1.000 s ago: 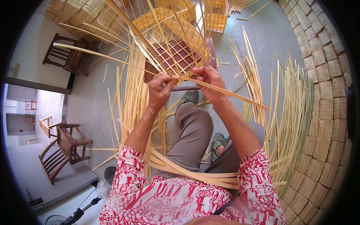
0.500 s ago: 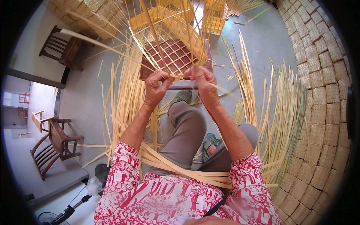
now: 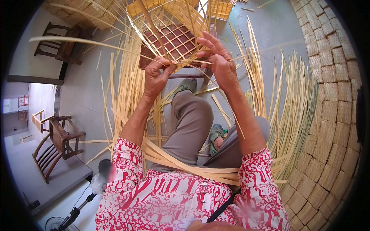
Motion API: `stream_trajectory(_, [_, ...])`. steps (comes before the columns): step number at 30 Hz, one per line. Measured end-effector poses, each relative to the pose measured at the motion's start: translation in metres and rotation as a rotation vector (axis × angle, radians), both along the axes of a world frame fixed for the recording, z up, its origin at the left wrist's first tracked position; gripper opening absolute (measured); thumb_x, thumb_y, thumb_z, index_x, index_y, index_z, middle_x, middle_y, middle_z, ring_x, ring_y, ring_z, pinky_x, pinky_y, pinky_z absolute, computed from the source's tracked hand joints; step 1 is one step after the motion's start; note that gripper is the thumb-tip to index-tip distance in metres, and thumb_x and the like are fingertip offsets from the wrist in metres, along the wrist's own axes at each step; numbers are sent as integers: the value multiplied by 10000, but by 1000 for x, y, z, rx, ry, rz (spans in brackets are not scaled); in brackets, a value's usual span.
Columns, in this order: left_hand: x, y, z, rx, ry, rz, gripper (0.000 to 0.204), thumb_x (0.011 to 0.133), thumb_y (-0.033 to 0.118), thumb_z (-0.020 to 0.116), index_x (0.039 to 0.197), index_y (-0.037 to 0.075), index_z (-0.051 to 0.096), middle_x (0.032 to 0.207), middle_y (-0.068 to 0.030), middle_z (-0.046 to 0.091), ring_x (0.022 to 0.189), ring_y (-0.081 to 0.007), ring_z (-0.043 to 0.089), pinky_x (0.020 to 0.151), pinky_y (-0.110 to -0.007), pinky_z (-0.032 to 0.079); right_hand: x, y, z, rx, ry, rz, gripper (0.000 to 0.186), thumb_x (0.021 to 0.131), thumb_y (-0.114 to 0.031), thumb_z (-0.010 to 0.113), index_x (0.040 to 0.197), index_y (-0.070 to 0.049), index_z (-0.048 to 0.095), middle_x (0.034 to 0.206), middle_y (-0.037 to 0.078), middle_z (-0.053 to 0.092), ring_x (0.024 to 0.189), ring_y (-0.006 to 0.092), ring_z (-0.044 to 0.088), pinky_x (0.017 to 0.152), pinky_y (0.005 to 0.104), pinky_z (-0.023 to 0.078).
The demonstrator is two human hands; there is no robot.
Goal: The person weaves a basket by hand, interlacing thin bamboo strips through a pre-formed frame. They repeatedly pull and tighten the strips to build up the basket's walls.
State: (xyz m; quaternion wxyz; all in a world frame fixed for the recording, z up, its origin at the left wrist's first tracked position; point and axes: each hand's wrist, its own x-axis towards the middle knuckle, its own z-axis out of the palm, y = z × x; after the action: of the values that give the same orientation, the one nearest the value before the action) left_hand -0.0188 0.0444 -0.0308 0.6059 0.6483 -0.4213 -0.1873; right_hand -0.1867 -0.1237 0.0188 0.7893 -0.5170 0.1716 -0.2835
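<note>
A bamboo basket base with an open lattice (image 3: pixel 179 43) and long upright strips rests on a dark red stool (image 3: pixel 148 62) in front of me. My left hand (image 3: pixel 157 77) pinches the near edge of the weave, where thin strips cross at its fingertips. To the right, my right hand (image 3: pixel 220 67) has its upper fingers stretched up and spread. A thin bamboo strip (image 3: pixel 203 61) runs from the weave into that hand, between thumb and forefinger. Part of the grip is hidden. A thicker rod (image 3: pixel 152 25) rises out of the lattice beside my left hand.
Loose pale strips lie in a pile (image 3: pixel 125 84) to the left and a greener bundle (image 3: pixel 295 100) to the right. More flat strips (image 3: pixel 181 163) cross my lap. Wooden chairs (image 3: pixel 61 134) stand at left, near a fan (image 3: pixel 56 223). Stacked woven pieces (image 3: pixel 335 111) line the right.
My right hand has moved slightly right, and its fingers have spread upward from a closed pinch. My left hand keeps its pinch on the edge. The view has shifted a little.
</note>
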Motion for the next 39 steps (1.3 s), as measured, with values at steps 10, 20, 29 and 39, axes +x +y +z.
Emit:
stream_trajectory(10, [1,-3,-5,-35,-67,-16,56,922,35,764,960,13,730,900,-18,622,812,-102,619,718,-259,513,-9,-15,-19,529,-283,36,218,1013,-25,404,1179,-21,545,943,152,691,818,277,720,833,436,629])
stream_trajectory(20, [-1,-3,0,-15,-38,-5,69,919,42,771,946,11,715,885,-17,619,793,-96,607,712,-254,501,2,-15,4,504,-309,-70,232,1120,-211,462,1139,-55,633,652,-60,345,532,54,338,530,245,377])
stream_trajectory(29, [0,-3,-2,-22,-26,-18,80,921,51,773,968,9,725,906,-23,625,805,-98,613,728,-253,510,24,-14,-12,-366,96,-42,302,1076,-157,573,1334,-14,634,901,-53,641,733,14,535,625,183,446])
stream_trajectory(39, [-6,0,1,-82,43,-27,69,921,31,763,944,14,701,918,-23,622,831,-109,617,750,-262,511,22,-14,-7,-311,149,72,130,1020,-149,658,972,-29,674,739,-68,560,652,16,462,551,221,377])
